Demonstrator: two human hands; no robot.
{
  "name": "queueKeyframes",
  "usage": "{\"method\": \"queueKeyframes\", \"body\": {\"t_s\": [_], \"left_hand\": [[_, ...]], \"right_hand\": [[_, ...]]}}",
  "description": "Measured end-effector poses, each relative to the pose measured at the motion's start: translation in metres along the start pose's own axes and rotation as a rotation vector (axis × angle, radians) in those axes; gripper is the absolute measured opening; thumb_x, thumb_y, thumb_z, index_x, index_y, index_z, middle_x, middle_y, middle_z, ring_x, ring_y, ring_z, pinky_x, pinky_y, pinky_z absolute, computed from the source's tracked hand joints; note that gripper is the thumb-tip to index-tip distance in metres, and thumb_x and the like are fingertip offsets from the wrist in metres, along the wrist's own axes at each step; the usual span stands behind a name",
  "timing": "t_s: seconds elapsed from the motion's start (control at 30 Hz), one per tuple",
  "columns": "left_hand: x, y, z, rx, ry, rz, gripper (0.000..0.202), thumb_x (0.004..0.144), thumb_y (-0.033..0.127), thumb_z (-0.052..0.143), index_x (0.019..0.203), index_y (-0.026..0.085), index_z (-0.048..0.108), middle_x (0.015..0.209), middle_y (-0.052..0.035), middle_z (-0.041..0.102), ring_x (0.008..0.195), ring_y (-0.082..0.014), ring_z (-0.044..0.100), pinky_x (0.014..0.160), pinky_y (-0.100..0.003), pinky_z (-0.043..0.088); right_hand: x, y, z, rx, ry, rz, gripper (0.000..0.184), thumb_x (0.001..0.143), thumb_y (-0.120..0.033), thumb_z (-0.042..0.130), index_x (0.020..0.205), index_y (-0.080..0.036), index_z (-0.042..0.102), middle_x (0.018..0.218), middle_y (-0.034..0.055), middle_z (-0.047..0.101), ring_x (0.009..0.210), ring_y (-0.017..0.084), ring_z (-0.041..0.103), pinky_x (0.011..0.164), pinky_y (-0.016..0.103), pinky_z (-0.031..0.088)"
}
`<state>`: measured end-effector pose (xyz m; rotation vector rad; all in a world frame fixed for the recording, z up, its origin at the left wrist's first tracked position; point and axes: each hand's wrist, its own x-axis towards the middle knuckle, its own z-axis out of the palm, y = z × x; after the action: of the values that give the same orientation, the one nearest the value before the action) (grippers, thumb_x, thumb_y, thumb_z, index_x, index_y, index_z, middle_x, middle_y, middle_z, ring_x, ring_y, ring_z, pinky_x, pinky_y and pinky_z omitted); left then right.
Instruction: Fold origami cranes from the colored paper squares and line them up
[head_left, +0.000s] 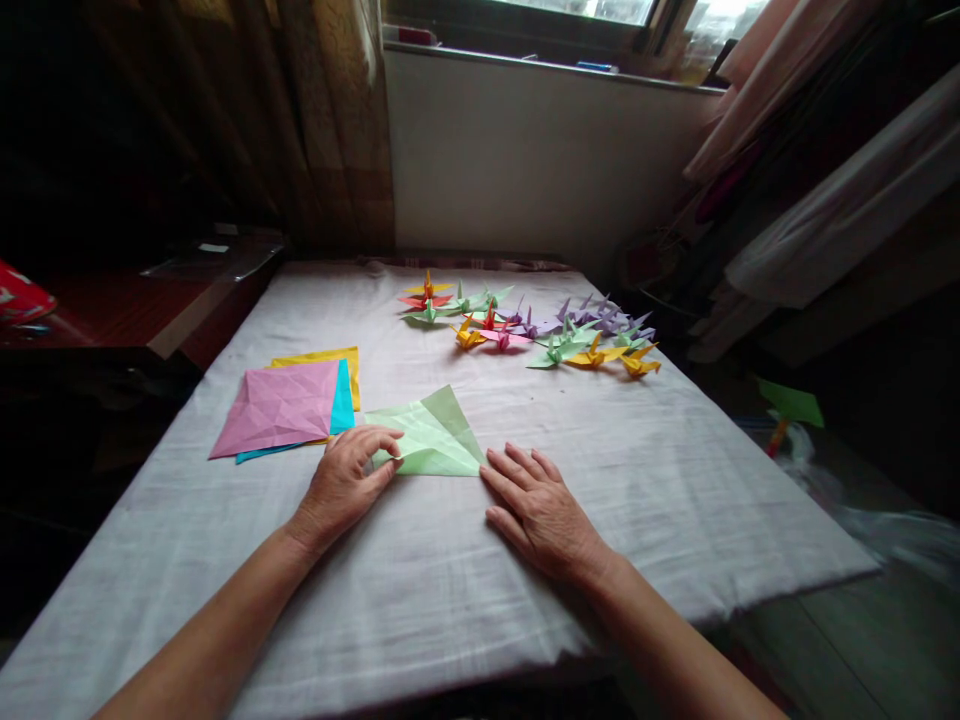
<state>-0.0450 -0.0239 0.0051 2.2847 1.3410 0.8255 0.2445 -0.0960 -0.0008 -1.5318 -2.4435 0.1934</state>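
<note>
A light green sheet of origami paper [435, 435], creased and partly folded, lies on the cloth-covered table between my hands. My left hand [349, 470] pinches its left edge between thumb and fingers. Palm down, my right hand [536, 510] rests flat with its fingers spread, the fingertips at the paper's right corner. Left of the green sheet is a small pile of papers: a creased pink sheet [281, 405] on top, a blue sheet [343, 395] under it and a yellow sheet [352, 365] at the back.
Several folded paper cranes [559, 350] in green, purple, yellow, red and pink stand toward the table's back right. A brown wooden surface [112, 305] with a clear plastic bag [225, 255] is at the left. Hanging clothes [825, 200] and a curtain [315, 130] flank the window wall.
</note>
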Motion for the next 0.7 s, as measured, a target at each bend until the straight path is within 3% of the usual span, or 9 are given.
{"method": "queueKeyframes", "body": {"t_s": [0.1, 0.17, 0.27, 0.4, 0.53, 0.7], "left_hand": [[-0.010, 0.002, -0.008, -0.120, -0.134, 0.046, 0.015, 0.088, 0.027, 0.053, 0.094, 0.022, 0.066, 0.094, -0.0029, 0.074, 0.084, -0.0170, 0.069, 0.077, -0.029, 0.054], [-0.014, 0.003, -0.011, -0.119, -0.169, 0.099, 0.020, 0.087, 0.021, 0.052, 0.100, 0.022, 0.067, 0.091, -0.0023, 0.073, 0.080, -0.0152, 0.068, 0.073, -0.025, 0.054], [-0.014, 0.006, -0.014, -0.067, -0.134, 0.211, 0.027, 0.085, 0.013, 0.050, 0.104, 0.022, 0.067, 0.093, -0.0035, 0.074, 0.084, -0.0154, 0.068, 0.078, -0.025, 0.054], [-0.011, 0.013, -0.016, -0.067, -0.141, 0.340, 0.027, 0.088, 0.008, 0.046, 0.091, 0.021, 0.068, 0.095, -0.0042, 0.073, 0.088, -0.0141, 0.068, 0.079, -0.024, 0.054], [-0.010, 0.014, -0.018, -0.100, -0.136, 0.362, 0.026, 0.088, 0.005, 0.045, 0.084, 0.021, 0.065, 0.100, -0.0043, 0.072, 0.097, -0.0143, 0.067, 0.086, -0.025, 0.053], [-0.011, 0.003, -0.016, -0.091, -0.135, 0.340, 0.021, 0.086, 0.006, 0.047, 0.082, 0.021, 0.061, 0.110, -0.0056, 0.071, 0.115, -0.0189, 0.061, 0.098, -0.034, 0.050]], "right_hand": [[0.000, 0.001, 0.000, -0.007, 0.044, 0.000, 0.043, 0.094, -0.037, 0.053, 0.135, -0.024, 0.057, 0.147, 0.0078, 0.049, 0.139, 0.032, 0.039, 0.113, 0.051, 0.031], [0.001, 0.001, 0.000, -0.012, 0.074, -0.009, 0.042, 0.092, -0.035, 0.055, 0.132, -0.022, 0.059, 0.144, 0.0100, 0.052, 0.137, 0.033, 0.041, 0.111, 0.052, 0.034], [0.003, 0.002, 0.003, -0.019, 0.154, -0.029, 0.038, 0.090, -0.030, 0.056, 0.126, -0.019, 0.062, 0.140, 0.0132, 0.056, 0.135, 0.033, 0.044, 0.108, 0.052, 0.038], [0.012, 0.002, 0.005, -0.028, 0.282, -0.092, 0.035, 0.087, -0.024, 0.058, 0.120, -0.017, 0.064, 0.137, 0.0146, 0.058, 0.133, 0.032, 0.045, 0.106, 0.051, 0.040], [0.022, 0.003, 0.004, -0.077, 0.315, -0.217, 0.028, 0.085, -0.018, 0.059, 0.112, -0.022, 0.066, 0.137, 0.0104, 0.059, 0.132, 0.030, 0.047, 0.108, 0.049, 0.038], [0.028, 0.001, 0.003, -0.119, 0.356, -0.353, 0.018, 0.090, -0.015, 0.053, 0.097, -0.023, 0.068, 0.126, 0.0041, 0.067, 0.126, 0.025, 0.054, 0.110, 0.045, 0.036]]}}
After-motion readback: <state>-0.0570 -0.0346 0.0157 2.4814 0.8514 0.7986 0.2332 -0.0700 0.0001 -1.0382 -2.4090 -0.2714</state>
